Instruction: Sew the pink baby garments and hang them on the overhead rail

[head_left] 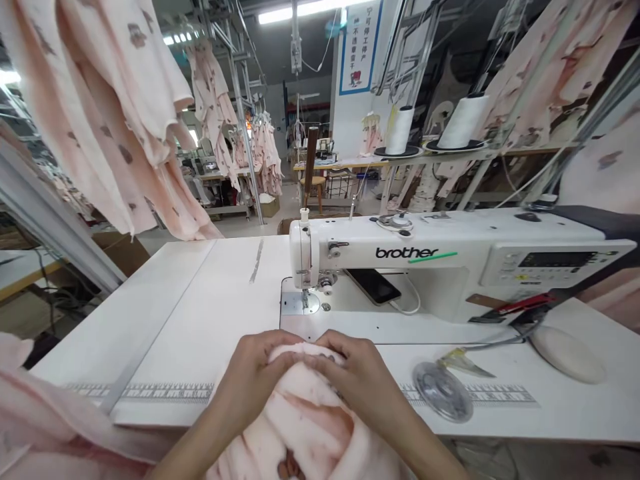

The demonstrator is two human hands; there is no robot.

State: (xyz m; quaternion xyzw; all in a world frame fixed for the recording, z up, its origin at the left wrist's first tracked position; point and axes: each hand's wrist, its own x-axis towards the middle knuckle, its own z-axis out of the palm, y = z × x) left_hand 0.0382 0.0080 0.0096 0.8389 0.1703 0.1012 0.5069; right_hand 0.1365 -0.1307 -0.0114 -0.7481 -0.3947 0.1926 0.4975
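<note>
Both hands grip the edge of a pale pink fleecy garment (305, 413) with brown printed figures. My left hand (260, 363) pinches the edge from the left, thumb on top. From the right, my right hand (350, 363) pinches it the same way, thumbs almost meeting. The fabric hangs from the hands toward my lap, over the table's front edge. Just beyond the hands is the needle area of a white sewing machine (380, 233), where the presser foot (306, 300) stands over a metal plate. No fabric lies under the foot.
On the white table (225, 300), a phone (375, 285) with a cable lies under the machine arm. A clear plastic disc (443, 392) and an oval pale object (567, 353) sit at right. Pink garments (100, 113) hang at upper left; thread cones (400, 130) stand behind.
</note>
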